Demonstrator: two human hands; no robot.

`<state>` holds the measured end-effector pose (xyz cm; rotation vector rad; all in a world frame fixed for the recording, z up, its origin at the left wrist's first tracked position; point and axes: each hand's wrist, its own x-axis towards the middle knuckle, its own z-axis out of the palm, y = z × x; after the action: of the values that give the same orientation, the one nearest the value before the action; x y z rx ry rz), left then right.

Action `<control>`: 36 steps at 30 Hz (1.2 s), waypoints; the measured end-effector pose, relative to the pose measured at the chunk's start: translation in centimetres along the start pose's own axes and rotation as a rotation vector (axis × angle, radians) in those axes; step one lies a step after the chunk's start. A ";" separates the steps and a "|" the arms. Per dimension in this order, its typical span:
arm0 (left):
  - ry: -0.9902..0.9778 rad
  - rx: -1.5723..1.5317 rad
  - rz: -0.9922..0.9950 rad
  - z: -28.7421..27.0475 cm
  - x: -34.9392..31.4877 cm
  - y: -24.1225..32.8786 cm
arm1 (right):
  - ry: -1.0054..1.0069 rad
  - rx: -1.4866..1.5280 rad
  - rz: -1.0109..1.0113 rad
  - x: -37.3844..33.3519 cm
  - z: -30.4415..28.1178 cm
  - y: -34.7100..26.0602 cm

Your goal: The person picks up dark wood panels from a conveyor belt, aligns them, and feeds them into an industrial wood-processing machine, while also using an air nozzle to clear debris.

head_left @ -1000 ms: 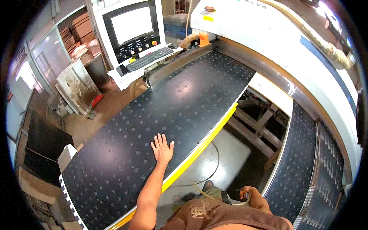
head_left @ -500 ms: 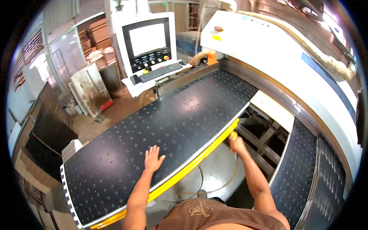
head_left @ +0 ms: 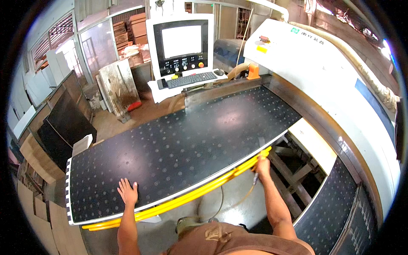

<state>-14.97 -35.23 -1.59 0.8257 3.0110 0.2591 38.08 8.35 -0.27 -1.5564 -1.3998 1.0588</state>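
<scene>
My left hand (head_left: 128,192) lies palm down near the front edge of a long black worktable (head_left: 178,144) dotted with small round marks. Its fingers are spread, and nothing is in them. My right hand (head_left: 263,167) is closed around what looks like an air blow gun (head_left: 264,153), its yellow part showing above the fist. A thin hose (head_left: 243,200) trails from below that hand. The fist is at the table's right front edge, beside the end of the yellow rails (head_left: 191,196) that run along this edge. My fingers hide most of the gun.
Behind the table stands a control console (head_left: 182,44) with screen and keyboard (head_left: 192,80). A large white machine housing (head_left: 314,63) spans the right. An open gap with metal framework (head_left: 293,170) separates the table from another dotted black surface (head_left: 329,208). Boards (head_left: 119,87) lean at the back left.
My left hand has slid left along the table. My right hand, still gripping the gun, has shifted slightly, and a blur now shows on the table above it. The whole view has turned a little.
</scene>
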 end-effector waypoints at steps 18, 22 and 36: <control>0.080 0.074 0.163 1.1 -4.9 7.9 | -0.043 0.536 0.196 7.5 -1.8 2.9; 0.004 0.030 0.119 1.2 -5.2 6.6 | -0.099 0.364 0.183 4.2 1.7 -1.2; -0.028 -0.023 0.003 -0.4 3.7 3.7 | -0.401 0.105 0.379 1.4 2.2 -0.7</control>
<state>-16.25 -30.28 -0.44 0.8248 2.9752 0.2790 35.89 9.89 -0.54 -1.6293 -1.2995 1.7221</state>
